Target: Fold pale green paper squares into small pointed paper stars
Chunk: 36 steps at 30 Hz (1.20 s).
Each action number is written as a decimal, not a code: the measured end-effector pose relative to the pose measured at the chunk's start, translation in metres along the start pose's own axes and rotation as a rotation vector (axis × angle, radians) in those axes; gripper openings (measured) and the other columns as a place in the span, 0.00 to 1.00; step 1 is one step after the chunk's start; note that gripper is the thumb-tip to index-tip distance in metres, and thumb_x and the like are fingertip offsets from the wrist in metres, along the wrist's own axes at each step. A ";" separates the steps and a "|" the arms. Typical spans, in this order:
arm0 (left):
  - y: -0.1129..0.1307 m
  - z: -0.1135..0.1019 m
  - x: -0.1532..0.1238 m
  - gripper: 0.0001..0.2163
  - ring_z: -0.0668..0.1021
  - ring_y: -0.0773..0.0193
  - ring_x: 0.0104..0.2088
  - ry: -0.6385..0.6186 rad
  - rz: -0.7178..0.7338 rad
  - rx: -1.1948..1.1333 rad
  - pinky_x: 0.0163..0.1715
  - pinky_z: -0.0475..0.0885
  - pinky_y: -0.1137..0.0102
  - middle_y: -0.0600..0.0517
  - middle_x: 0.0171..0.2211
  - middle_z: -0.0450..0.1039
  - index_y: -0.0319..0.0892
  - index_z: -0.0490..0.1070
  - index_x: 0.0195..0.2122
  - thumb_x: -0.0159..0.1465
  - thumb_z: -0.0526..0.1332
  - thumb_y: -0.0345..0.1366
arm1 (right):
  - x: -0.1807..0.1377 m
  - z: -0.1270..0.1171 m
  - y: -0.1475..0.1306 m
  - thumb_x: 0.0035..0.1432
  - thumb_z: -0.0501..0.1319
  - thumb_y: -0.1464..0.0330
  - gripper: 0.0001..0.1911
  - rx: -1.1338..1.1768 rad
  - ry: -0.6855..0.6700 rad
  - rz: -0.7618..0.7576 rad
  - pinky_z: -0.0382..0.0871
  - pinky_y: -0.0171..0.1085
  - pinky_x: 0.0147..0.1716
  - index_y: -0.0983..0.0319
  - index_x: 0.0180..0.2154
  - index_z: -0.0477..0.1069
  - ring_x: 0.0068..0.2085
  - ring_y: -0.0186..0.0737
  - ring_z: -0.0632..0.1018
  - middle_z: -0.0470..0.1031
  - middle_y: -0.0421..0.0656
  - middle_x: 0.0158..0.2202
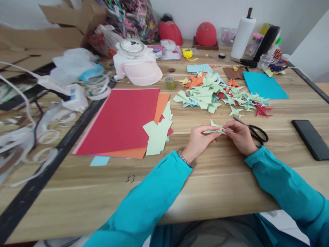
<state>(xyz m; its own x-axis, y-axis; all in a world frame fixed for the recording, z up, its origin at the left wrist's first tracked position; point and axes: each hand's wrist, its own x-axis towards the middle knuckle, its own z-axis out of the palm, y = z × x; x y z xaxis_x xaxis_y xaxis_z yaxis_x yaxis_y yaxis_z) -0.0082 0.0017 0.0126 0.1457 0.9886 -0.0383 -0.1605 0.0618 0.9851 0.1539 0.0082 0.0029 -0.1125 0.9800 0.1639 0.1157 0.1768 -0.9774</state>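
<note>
Both my hands rest on the wooden table [221,178] and pinch a small folded piece of pale green paper [215,128] between them. My left hand [199,140] grips its left end with closed fingers. My right hand [240,136] grips its right end, fingers curled. Black scissors [254,130] lie just behind my right hand. A heap of folded paper figures [213,92], mostly green with some orange and red, is spread beyond my hands.
Red and orange paper sheets [120,123] with green offcuts [156,135] lie to the left. A blue sheet [264,85] and a black phone [311,139] are on the right. Tape rolls, a pink cap, a paper towel roll [243,34] and boxes crowd the back.
</note>
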 end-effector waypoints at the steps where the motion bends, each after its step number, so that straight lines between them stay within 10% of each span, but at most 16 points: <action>1: 0.000 0.000 0.000 0.12 0.74 0.70 0.22 0.001 0.002 0.000 0.22 0.73 0.73 0.48 0.33 0.77 0.40 0.77 0.31 0.45 0.68 0.37 | 0.000 0.000 0.000 0.47 0.65 0.61 0.11 -0.006 -0.001 0.000 0.66 0.34 0.24 0.60 0.30 0.71 0.24 0.32 0.70 0.72 0.39 0.27; 36: -0.001 -0.001 0.000 0.11 0.76 0.65 0.25 0.082 0.075 0.115 0.26 0.72 0.71 0.50 0.24 0.74 0.38 0.71 0.25 0.49 0.65 0.41 | 0.000 0.003 0.000 0.55 0.58 0.59 0.12 -0.184 -0.125 -0.009 0.66 0.35 0.27 0.62 0.29 0.66 0.30 0.35 0.71 0.72 0.44 0.34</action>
<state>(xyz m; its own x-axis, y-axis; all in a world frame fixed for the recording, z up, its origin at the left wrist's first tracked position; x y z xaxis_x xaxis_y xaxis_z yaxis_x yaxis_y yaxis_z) -0.0089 0.0014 0.0114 0.0566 0.9980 0.0271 -0.0543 -0.0240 0.9982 0.1506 0.0076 0.0022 -0.2344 0.9615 0.1435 0.2907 0.2102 -0.9334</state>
